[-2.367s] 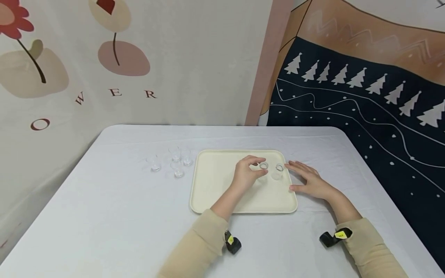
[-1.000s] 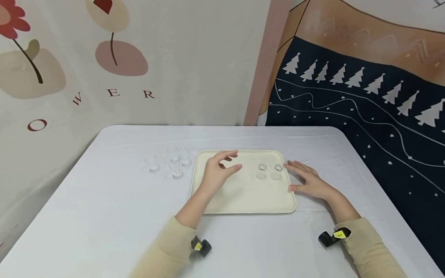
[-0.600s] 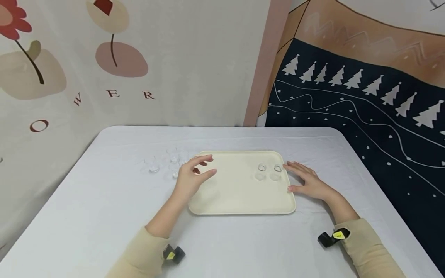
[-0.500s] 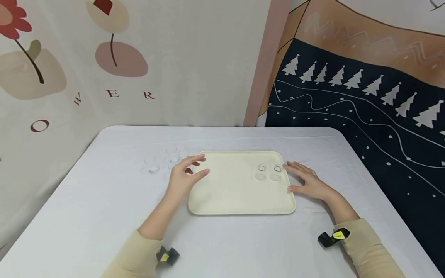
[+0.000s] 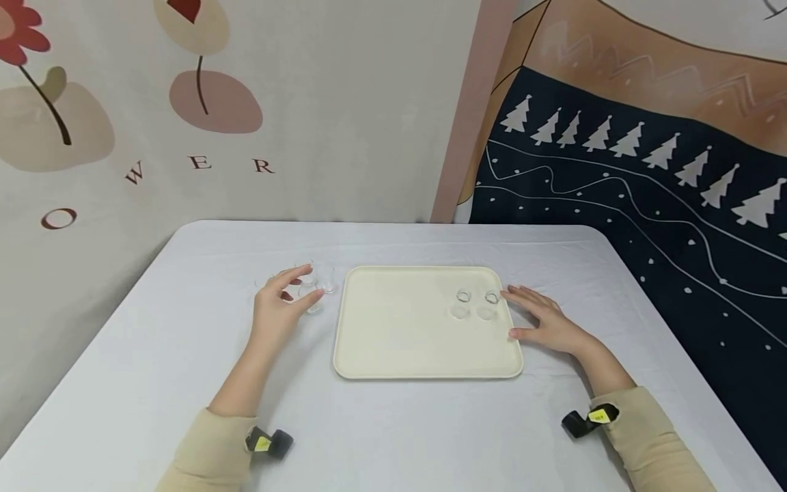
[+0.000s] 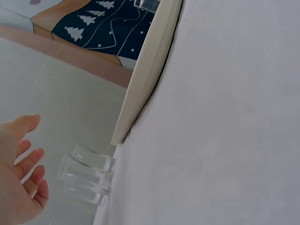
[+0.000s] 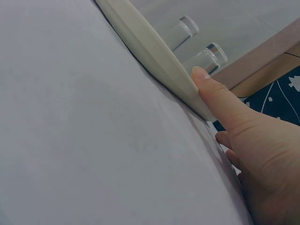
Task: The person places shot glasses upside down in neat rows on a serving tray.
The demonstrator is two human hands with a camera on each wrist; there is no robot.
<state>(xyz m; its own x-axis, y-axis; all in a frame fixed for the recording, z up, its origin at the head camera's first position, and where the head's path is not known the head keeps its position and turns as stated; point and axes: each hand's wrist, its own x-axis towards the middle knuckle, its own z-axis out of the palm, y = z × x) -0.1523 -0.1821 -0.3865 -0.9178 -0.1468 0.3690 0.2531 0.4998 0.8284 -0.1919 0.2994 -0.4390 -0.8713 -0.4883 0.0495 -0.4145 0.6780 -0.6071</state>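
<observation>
Several small clear glasses (image 5: pixel 328 280) stand upright on the white table left of the tray; the left hand hides part of this group in the head view. My left hand (image 5: pixel 277 311) hovers beside them, thumb and fingers apart and holding nothing. In the left wrist view, a gap separates the glasses (image 6: pixel 84 173) from the fingertips. Two more glasses (image 5: pixel 463 301) stand upside down, thick bases up, near the right end of the cream tray (image 5: pixel 399 348). My right hand (image 5: pixel 550 324) rests at the tray's right edge, its thumb touching the rim in the right wrist view.
The white-clothed table (image 5: pixel 430 437) surrounds the tray. Behind it hang a pale curtain (image 5: pixel 344 137) with flower prints and a dark blue cloth (image 5: pixel 615 184) with white trees. A small black wrist camera (image 5: pixel 270 443) sits on the left sleeve.
My left hand has let go of the second upturned glass on the tray and moved left, off the tray, to the glasses on the table. The right hand has stayed put.
</observation>
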